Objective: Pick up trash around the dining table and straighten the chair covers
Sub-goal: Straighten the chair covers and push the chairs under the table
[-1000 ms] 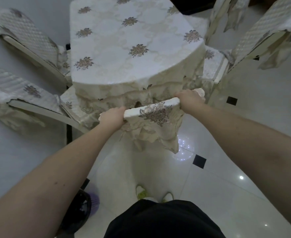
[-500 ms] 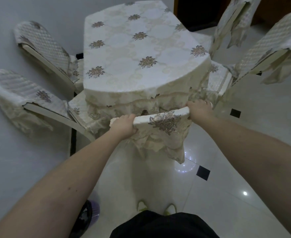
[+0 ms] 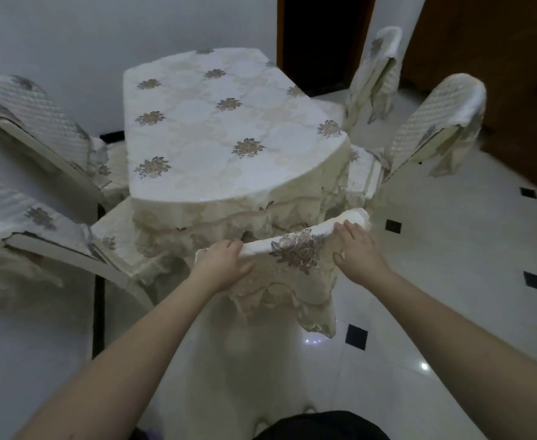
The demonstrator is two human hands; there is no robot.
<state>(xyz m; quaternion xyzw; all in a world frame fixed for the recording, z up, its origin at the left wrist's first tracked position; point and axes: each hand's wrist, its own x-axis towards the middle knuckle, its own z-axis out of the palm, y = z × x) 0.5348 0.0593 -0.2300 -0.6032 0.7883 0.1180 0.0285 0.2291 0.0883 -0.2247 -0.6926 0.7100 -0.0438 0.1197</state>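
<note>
I have both hands on the chair cover (image 3: 295, 249), the cream one with the embroidered flower that drapes over the chair back nearest me. My left hand (image 3: 224, 265) sits at the cover's left end, fingers laid over the top edge and thumb spread below against the hanging cloth; whether it actually pinches the fabric I cannot tell. My right hand (image 3: 357, 250) lies at the right end, fingers extended and resting flat on the top edge, thumb pointing inward along the front face, not curled round anything. Between my two hands the flower motif faces me, and below them the cover's lace hem hangs loose and uneven. Just beyond my hands stands the dining table (image 3: 229, 128) under its floral cloth. Left of my left hand are two covered chairs (image 3: 38, 122) leaning out, and beyond my right hand two more (image 3: 435, 122), their covers hanging askew.
</note>
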